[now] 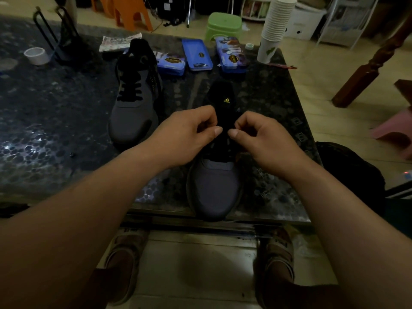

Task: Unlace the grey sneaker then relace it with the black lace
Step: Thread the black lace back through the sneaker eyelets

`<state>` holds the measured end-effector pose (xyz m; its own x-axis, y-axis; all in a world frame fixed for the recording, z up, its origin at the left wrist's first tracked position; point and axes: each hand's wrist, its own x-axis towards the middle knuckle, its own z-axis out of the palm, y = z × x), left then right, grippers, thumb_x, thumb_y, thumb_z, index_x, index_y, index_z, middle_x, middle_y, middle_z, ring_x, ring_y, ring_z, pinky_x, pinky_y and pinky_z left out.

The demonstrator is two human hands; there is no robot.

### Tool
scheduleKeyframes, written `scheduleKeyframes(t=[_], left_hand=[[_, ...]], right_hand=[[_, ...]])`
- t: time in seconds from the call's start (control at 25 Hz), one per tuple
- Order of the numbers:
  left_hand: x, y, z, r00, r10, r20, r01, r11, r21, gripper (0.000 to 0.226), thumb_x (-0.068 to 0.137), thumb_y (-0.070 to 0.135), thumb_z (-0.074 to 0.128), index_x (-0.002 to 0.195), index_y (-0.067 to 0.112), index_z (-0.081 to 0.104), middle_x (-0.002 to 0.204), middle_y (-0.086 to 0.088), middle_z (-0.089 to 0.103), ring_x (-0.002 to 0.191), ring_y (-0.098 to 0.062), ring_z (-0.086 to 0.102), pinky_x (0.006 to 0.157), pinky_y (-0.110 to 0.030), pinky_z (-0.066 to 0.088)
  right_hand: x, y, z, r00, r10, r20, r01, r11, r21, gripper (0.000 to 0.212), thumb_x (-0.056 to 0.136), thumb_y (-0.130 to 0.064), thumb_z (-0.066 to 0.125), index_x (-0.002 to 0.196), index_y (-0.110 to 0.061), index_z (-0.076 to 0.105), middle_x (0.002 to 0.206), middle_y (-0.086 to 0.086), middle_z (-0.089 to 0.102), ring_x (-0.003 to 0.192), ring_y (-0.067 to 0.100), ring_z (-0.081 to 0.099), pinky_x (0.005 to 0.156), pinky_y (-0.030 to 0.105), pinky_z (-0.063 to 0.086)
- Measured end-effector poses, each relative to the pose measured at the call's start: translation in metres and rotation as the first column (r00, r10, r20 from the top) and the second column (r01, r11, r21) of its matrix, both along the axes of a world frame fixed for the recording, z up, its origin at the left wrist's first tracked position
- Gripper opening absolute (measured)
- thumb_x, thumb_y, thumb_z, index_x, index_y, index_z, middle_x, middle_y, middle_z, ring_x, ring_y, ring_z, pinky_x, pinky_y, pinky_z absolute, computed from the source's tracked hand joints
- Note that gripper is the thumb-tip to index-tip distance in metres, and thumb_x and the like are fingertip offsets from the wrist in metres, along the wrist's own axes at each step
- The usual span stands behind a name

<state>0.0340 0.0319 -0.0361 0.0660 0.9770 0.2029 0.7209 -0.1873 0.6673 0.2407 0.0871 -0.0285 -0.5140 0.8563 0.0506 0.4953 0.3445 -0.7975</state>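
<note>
— Grey sneaker (214, 188), rounded knit toe, black tongue with a small yellow logo: where is it?
— Directly under the fingers, on the dark speckled stone table (55, 112). Its toe sits at the near edge, pointing towards the person, and its heel lies beyond the fingertips.
— And the hands?
— The left hand (187, 134) and right hand (260, 139) meet over the eyelet rows, thumb tips near each other but not touching. Each thumb presses against its curled forefinger, pinching the flat black lace (224, 141) that runs down between them.
— Can you follow that lace?
— Barely. It is black against a black tongue in dim light, so I cannot tell which eyelets are threaded. The hands also cover both sides of the shoe's middle.
— What's around?
— Left of the fingers stands a second grey sneaker with black lacing (133, 117), apart from the first. Beyond the fingertips lie blue rectangular tins (196, 54), and farther right a tall stack of white paper cups (275, 25). Far to the left is a white tape roll (36, 55).
</note>
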Motion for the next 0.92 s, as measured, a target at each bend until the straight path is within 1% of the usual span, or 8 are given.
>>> scheduleKeyframes(t=[0.12, 0.28, 0.44, 0.52, 0.6, 0.72, 0.84, 0.92], left_hand=[[0.002, 0.0, 0.001, 0.999, 0.019, -0.039, -0.017, 0.999, 0.044, 0.018, 0.102, 0.032, 0.059, 0.088, 0.023, 0.053, 0.074, 0.005, 0.057, 0.071, -0.014, 0.055, 0.066, -0.04, 0.048], [-0.005, -0.002, 0.0, 0.993, 0.027, -0.118, -0.01, 0.99, 0.141, 0.017, 0.103, 0.025, 0.056, 0.091, 0.017, 0.046, 0.066, 0.004, 0.05, 0.06, -0.016, 0.049, 0.054, -0.036, 0.038], [-0.003, -0.003, -0.001, 0.996, 0.04, -0.075, -0.028, 0.988, 0.149, 0.018, 0.103, 0.022, 0.056, 0.091, 0.014, 0.044, 0.067, 0.004, 0.05, 0.061, -0.019, 0.049, 0.051, -0.025, 0.033], [-0.007, -0.004, 0.003, 0.999, 0.041, -0.034, -0.038, 0.996, 0.086, 0.017, 0.103, 0.027, 0.06, 0.094, 0.016, 0.049, 0.075, 0.002, 0.057, 0.068, -0.015, 0.053, 0.058, -0.026, 0.041], [-0.016, -0.008, 0.005, 1.0, -0.03, 0.009, 0.03, 1.0, -0.009, 0.012, 0.1, 0.028, 0.064, 0.099, 0.021, 0.055, 0.088, 0.004, 0.062, 0.079, -0.01, 0.059, 0.071, -0.028, 0.049], [-0.025, -0.023, 0.004, 0.976, -0.214, -0.027, 0.211, 0.974, -0.084, 0.015, 0.094, 0.026, 0.071, 0.106, 0.032, 0.064, 0.106, 0.011, 0.057, 0.1, -0.005, 0.06, 0.087, -0.026, 0.052], [-0.024, -0.028, 0.002, 0.97, -0.235, -0.061, 0.229, 0.969, -0.093, 0.016, 0.093, 0.027, 0.073, 0.105, 0.037, 0.066, 0.109, 0.013, 0.051, 0.104, -0.002, 0.057, 0.09, -0.019, 0.047], [-0.022, -0.026, 0.003, 0.975, -0.209, -0.074, 0.205, 0.977, -0.056, 0.009, 0.095, 0.025, 0.07, 0.098, 0.033, 0.065, 0.104, 0.012, 0.053, 0.098, -0.002, 0.057, 0.085, -0.017, 0.044]], right_hand=[[-0.003, 0.001, -0.002, 0.999, -0.018, -0.039, 0.017, 0.999, -0.035, 0.014, 0.098, -0.027, 0.066, 0.087, -0.019, 0.061, 0.09, 0.013, 0.066, 0.089, 0.035, 0.066, 0.083, 0.056, 0.056], [-0.007, -0.002, -0.003, 0.998, -0.041, 0.052, 0.036, 0.995, 0.098, 0.014, 0.1, -0.019, 0.06, 0.087, -0.014, 0.055, 0.083, 0.006, 0.066, 0.079, 0.021, 0.063, 0.071, 0.038, 0.051], [-0.012, -0.005, -0.006, 0.995, -0.084, 0.061, 0.076, 0.989, 0.125, 0.012, 0.1, -0.021, 0.056, 0.09, -0.014, 0.054, 0.084, 0.003, 0.07, 0.079, 0.019, 0.066, 0.072, 0.042, 0.051], [-0.007, -0.006, -0.005, 0.997, -0.074, 0.005, 0.074, 0.996, 0.055, 0.012, 0.103, -0.023, 0.057, 0.093, -0.015, 0.058, 0.086, 0.002, 0.071, 0.082, 0.019, 0.068, 0.078, 0.044, 0.056], [0.005, -0.011, -0.002, 0.999, -0.031, -0.013, 0.031, 0.999, -0.015, 0.008, 0.102, -0.022, 0.061, 0.096, -0.018, 0.064, 0.089, -0.001, 0.072, 0.084, 0.016, 0.07, 0.083, 0.044, 0.058], [0.021, -0.028, -0.009, 0.997, 0.075, 0.027, -0.074, 0.997, -0.03, 0.011, 0.097, -0.016, 0.069, 0.102, -0.026, 0.07, 0.095, -0.008, 0.072, 0.09, 0.008, 0.068, 0.084, 0.031, 0.056], [0.021, -0.038, -0.019, 0.997, 0.078, -0.002, -0.078, 0.997, 0.017, 0.018, 0.096, -0.015, 0.071, 0.106, -0.03, 0.07, 0.103, -0.009, 0.07, 0.097, 0.006, 0.067, 0.087, 0.029, 0.055], [0.018, -0.035, -0.021, 0.999, 0.044, 0.012, -0.044, 0.998, 0.052, 0.013, 0.096, -0.018, 0.07, 0.101, -0.031, 0.068, 0.096, -0.01, 0.068, 0.088, 0.004, 0.065, 0.078, 0.026, 0.052]])
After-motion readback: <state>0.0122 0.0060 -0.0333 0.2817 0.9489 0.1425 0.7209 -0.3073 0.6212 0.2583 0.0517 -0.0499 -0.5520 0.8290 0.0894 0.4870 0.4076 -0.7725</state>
